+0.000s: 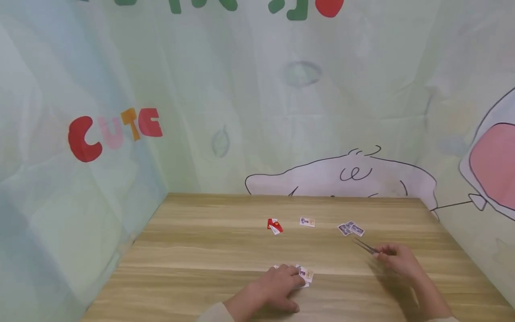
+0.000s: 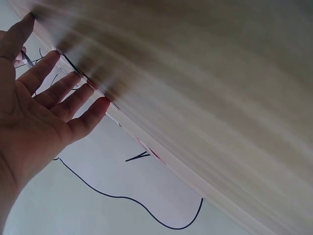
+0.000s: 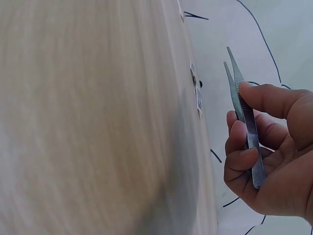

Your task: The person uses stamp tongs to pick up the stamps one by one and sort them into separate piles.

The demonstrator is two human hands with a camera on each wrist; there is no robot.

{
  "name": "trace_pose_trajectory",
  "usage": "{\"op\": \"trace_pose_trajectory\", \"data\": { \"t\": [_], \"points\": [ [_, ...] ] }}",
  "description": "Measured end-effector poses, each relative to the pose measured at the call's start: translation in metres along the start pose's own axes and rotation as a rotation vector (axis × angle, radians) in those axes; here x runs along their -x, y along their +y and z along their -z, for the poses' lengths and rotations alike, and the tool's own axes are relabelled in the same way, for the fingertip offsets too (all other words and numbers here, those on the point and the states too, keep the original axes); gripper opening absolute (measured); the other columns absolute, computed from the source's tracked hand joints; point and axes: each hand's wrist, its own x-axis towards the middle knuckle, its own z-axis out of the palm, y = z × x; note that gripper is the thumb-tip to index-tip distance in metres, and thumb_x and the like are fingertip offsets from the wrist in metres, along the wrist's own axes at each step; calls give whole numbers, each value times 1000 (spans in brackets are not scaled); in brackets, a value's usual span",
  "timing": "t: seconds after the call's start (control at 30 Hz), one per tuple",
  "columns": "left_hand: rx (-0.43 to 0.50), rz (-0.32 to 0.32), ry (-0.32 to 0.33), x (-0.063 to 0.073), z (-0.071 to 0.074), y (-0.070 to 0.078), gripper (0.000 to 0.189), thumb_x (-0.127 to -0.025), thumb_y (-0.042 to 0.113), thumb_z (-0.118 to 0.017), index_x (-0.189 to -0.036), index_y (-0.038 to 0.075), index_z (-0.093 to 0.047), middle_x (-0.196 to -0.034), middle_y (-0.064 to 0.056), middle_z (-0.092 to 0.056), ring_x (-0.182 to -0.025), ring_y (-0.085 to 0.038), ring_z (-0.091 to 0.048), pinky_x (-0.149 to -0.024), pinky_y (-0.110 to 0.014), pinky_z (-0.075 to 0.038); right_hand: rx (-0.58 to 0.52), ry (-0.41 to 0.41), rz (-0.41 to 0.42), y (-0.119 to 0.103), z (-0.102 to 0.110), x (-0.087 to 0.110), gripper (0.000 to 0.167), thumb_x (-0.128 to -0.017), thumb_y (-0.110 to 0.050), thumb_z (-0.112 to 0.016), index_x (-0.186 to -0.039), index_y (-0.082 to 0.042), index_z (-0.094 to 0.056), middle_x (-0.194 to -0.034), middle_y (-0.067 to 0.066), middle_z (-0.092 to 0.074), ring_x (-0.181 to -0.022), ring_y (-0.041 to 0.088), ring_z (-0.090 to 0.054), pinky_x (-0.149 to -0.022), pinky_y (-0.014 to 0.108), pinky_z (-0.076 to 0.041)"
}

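Observation:
My right hand (image 1: pixel 398 259) grips a pair of metal tweezers (image 3: pixel 248 122) between thumb and fingers. In the head view the tweezers' tips point left and away, just in front of a small pile of dark grey cards (image 1: pixel 351 228). The tips stand slightly apart with nothing between them in the right wrist view. My left hand (image 1: pixel 279 286) lies palm down over a group of small cards (image 1: pixel 306 274) at the near middle of the table, fingers spread and fingertips on them. It partly hides that group.
Farther back on the wooden table (image 1: pixel 193 255) lie a small pile of red and white cards (image 1: pixel 275 226) and a single pale printed card (image 1: pixel 307 222). A printed cloth backdrop (image 1: pixel 241 112) rises behind the table's far edge and along both sides.

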Motion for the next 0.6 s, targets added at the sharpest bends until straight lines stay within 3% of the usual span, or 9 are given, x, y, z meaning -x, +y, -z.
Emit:
{"op": "trace_pose_trajectory", "data": {
  "t": [0.43,0.6],
  "points": [
    [6,13,-20,-2,0,2,54,-74,47,-72,-122,23,-58,-128,4,-49,-115,-14,-45,-89,-38,-43,-38,-68,27,-6,-7,10,23,-81,-3,-65,-98,12,-59,-82,10,-61,-69,22,-53,-59,31,-46],
    [9,22,-21,-3,-1,1,55,-74,47,-72,-122,24,-58,-129,3,-48,-114,-14,-45,-88,-38,-43,-72,-128,73,-6,-12,12,25,-79,-2,-66,-98,12,-59,-84,12,-61,-69,24,-55,-60,32,-49]
  ]
}}
